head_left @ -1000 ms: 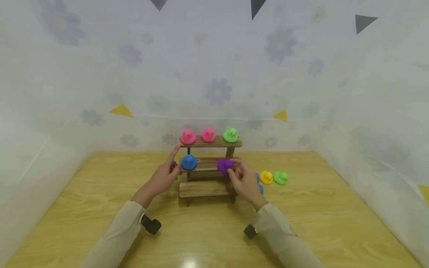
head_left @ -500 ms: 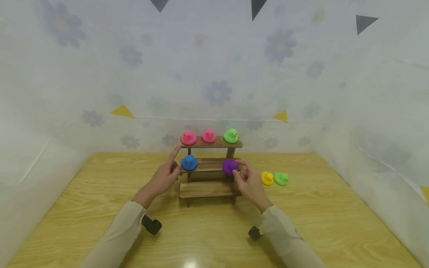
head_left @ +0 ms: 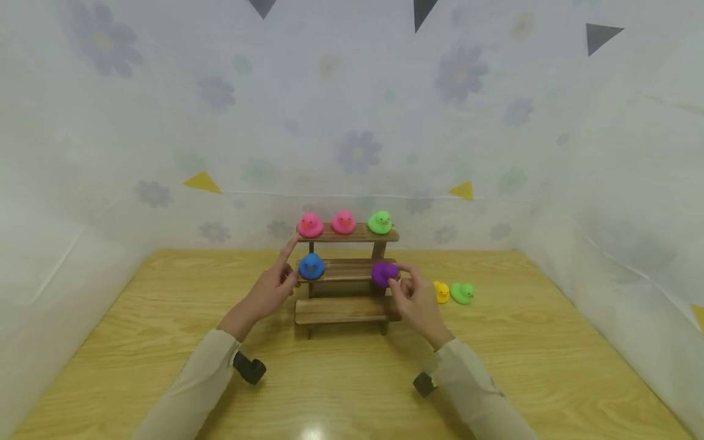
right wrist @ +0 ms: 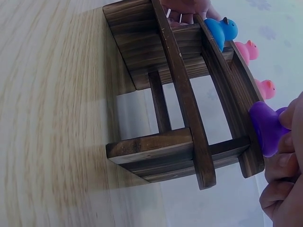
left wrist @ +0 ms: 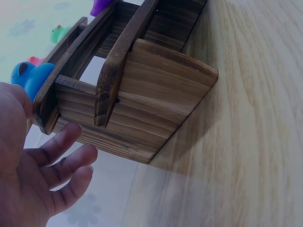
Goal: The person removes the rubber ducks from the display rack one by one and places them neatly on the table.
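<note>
Purple duck (head_left: 383,274) pinched in right grip (head_left: 420,302) | left grip (head_left: 265,299) loose | shelf end (right wrist: 252,163) just underneath, sloppy release could topple it

A pale, translucent-looking sheet (head_left: 264,110) forms the wall facing me, printed with soft lavender flowers (head_left: 357,151), plus fainter green and peach ones. Similar whitish sheeting closes in the left side (head_left: 55,201) and the right side (head_left: 632,183), creased in places, making a three-sided booth. Near the top of what I can see are three dark grey triangles (head_left: 603,38). Lower on the back wall, two yellow triangles (head_left: 203,182) sit well apart, with a thin pale line (head_left: 330,194) running between them. The worktop (head_left: 341,379) is honey-yellow with wood grain, reaching to the back sheet. Light is soft and even; one small bright reflection (head_left: 312,433) glows at the worktop's near edge of view.
</note>
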